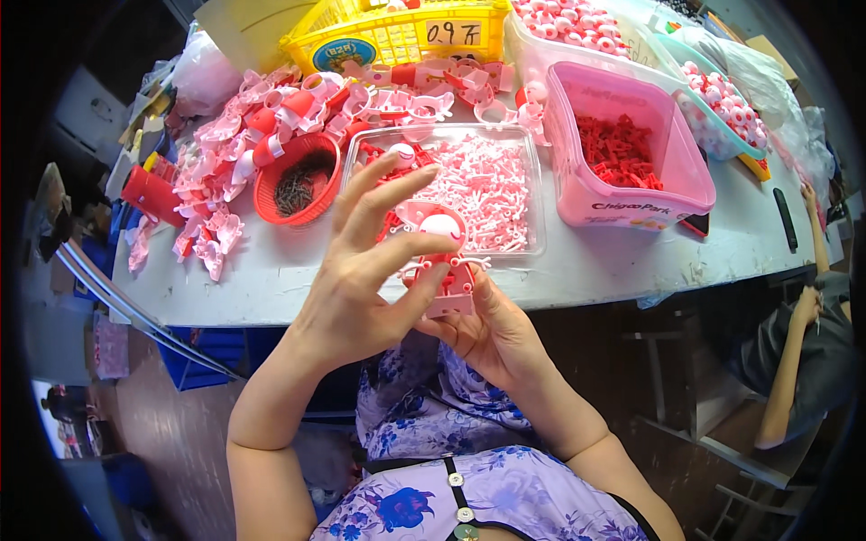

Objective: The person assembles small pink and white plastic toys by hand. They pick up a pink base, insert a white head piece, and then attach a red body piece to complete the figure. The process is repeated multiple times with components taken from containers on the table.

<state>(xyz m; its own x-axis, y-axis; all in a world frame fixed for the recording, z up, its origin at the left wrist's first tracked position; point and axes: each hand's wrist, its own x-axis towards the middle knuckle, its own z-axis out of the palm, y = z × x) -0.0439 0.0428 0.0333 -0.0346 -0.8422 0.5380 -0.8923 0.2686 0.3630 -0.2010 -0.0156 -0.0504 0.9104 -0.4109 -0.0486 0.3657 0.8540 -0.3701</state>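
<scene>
Above the table's front edge, my right hand (492,329) cups a small pink plastic toy figure (448,305) from below and the right, its fingers wrapped round the base. My left hand (365,279) pinches the upper part of the same toy between thumb and index finger, with the other fingers raised and spread. A white-and-pink ball-shaped head (442,229) shows above the pinch. Thin pale pink pieces stick out at the toy's sides. Just behind my hands lies a clear plastic tray (534,221) of small pink and red parts, partly hidden by my left fingers.
A red basket (271,209) holds dark screws; pink parts (221,171) are heaped around it. At the back stands a yellow basket (388,45). Right of the tray, a pink tub (622,203) contains red pieces. Another person's arm (780,379) shows at far right.
</scene>
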